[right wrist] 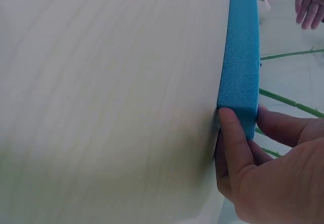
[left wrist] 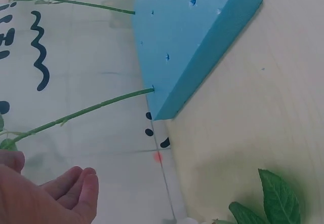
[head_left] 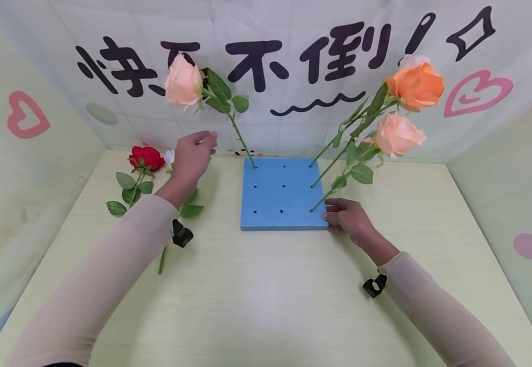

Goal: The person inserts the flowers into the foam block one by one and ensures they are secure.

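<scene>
My right hand (head_left: 346, 219) holds the front right corner of a blue foam block (head_left: 284, 196), thumb over the top and fingers along the side. A pale pink rose (head_left: 183, 81) stands tilted left in the block's back left hole. Three stems rise from the right column of holes and lean right; an orange rose (head_left: 416, 86) and another pale pink rose (head_left: 399, 133) show there, with a whitish bloom partly hidden behind. My left hand (head_left: 194, 155) is in the air left of the block, below the first pink rose, fingers loosely bent and holding nothing.
A red rose (head_left: 147, 158) lies on the table at the left. Beside it, a white flower (head_left: 169, 157) is mostly hidden by my left forearm. A printed backdrop (head_left: 266, 127) rises behind the table's back edge, with pale side walls left and right.
</scene>
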A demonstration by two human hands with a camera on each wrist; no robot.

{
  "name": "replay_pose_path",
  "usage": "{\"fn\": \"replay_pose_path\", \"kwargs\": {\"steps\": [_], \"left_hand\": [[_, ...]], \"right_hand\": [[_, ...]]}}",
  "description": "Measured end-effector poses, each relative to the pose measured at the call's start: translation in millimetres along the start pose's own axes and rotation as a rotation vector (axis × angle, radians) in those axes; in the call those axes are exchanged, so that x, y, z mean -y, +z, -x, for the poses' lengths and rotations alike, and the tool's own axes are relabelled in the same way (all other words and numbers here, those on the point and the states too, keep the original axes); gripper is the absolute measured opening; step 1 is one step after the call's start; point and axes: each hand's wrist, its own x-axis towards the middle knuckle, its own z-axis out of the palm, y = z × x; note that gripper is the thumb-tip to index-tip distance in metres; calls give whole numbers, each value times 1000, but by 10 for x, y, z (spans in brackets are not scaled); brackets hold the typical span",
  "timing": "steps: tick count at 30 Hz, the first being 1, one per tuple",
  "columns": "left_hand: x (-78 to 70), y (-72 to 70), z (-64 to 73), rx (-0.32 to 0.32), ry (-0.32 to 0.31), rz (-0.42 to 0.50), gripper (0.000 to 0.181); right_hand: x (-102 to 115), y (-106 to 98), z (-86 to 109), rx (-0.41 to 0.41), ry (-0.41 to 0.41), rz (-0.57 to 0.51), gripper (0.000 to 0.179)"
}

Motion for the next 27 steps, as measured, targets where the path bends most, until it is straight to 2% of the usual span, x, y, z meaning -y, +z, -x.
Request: {"fn": "replay_pose_path", "kwargs": {"steps": [9, 15, 22, 27], "left_hand": [[22, -407, 180, 74, -93, -13, 68], [130, -645, 228, 76, -163, -13, 74], [289, -863, 271, 147, -235, -70, 78], [392, -984, 296, 194, -328, -66, 84]], "right_hand": [[10, -3, 10, 3, -4, 9, 51], [7, -2, 7, 4, -4, 15, 51], [-2, 4, -5, 4, 5, 5, 51], [-7, 8, -12, 3, 7, 4, 52]]}}
